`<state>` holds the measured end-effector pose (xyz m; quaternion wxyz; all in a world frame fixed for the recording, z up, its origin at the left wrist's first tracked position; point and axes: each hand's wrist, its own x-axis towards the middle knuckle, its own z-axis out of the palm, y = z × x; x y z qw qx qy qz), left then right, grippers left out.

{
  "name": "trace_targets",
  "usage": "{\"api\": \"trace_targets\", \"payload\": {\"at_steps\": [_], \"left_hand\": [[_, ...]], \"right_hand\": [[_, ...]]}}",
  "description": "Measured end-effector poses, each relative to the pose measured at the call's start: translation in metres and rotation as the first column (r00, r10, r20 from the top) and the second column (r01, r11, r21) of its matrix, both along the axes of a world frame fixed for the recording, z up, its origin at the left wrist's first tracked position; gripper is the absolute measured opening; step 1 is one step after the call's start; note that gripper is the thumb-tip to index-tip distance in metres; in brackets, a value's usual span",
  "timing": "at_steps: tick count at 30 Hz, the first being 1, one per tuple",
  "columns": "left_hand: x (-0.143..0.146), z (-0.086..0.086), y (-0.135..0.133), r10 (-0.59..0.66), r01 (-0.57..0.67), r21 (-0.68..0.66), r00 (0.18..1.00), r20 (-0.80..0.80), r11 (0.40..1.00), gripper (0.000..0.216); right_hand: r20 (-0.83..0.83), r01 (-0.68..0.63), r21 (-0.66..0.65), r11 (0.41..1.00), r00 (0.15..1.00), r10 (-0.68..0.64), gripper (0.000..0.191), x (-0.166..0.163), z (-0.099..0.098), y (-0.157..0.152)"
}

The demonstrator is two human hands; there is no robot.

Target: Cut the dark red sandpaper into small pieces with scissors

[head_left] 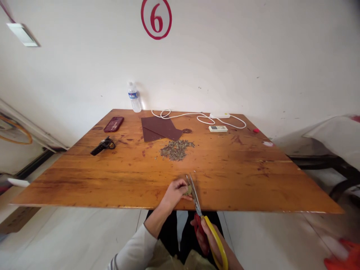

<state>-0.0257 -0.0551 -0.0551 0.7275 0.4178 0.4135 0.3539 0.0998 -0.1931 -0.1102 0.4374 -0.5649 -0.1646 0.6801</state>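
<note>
Pinches a small olive-green piece (189, 190) with the left hand (174, 195), at the parted blades (195, 195) of scissors (199, 212) gripped in the right hand (209, 236), pointing forward.

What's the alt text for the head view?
A person's right-hand grip holds yellow-and-red scissors, blades slightly parted, beside a small greenish piece pinched in the left-hand grip. Beyond, on a wooden table, lie a pile of small bits and dark brown sheets; a bottle stands by the wall.
</note>
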Motion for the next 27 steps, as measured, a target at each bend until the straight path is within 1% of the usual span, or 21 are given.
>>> {"api": "trace_targets", "payload": {"at_steps": [3,8,11,13,15,19,21,23,27], "left_hand": [[0.0,-0.002,0.0,-0.01,0.011,0.014,1.0,-0.017,1.0,0.029],[0.0,-0.005,0.002,-0.017,0.018,0.029,0.999,-0.036,0.999,0.028],[0.0,-0.006,0.002,-0.009,0.009,0.025,0.999,-0.033,1.0,0.027],[0.0,-0.006,0.002,0.002,-0.002,0.016,1.0,-0.027,1.0,0.026],[0.0,-0.006,0.002,0.007,-0.007,0.002,1.0,-0.021,1.0,0.026],[-0.001,-0.005,0.002,-0.006,0.006,-0.036,1.0,0.001,0.999,0.027],[-0.002,-0.004,0.003,-0.012,0.012,-0.043,1.0,0.01,0.999,0.028],[-0.002,-0.003,0.003,-0.021,0.022,-0.049,1.0,0.015,0.999,0.029],[-0.004,-0.003,0.005,-0.047,0.048,-0.053,0.999,0.017,0.997,0.034]], "right_hand": [[0.01,-0.001,0.003,1.0,1.0,0.001,0.081,0.001,0.003,0.0],[0.062,-0.071,-0.029,0.997,0.995,0.072,0.092,0.001,0.016,0.006],[0.074,-0.075,-0.052,0.996,0.994,0.079,0.091,0.001,0.021,0.007],[0.069,-0.085,-0.072,0.994,0.994,0.09,0.089,0.002,0.019,0.007],[0.061,-0.095,-0.08,0.992,0.993,0.1,0.088,0.004,0.012,0.006],[0.024,-0.098,-0.029,0.995,0.995,0.099,0.086,0.009,-0.007,0.004],[0.027,-0.095,-0.006,0.995,0.995,0.095,0.085,0.011,-0.011,0.004],[0.046,-0.098,0.014,0.995,0.994,0.097,0.084,0.013,-0.009,0.004],[0.079,-0.145,0.009,0.989,0.987,0.144,0.088,0.017,0.003,0.006]]}}
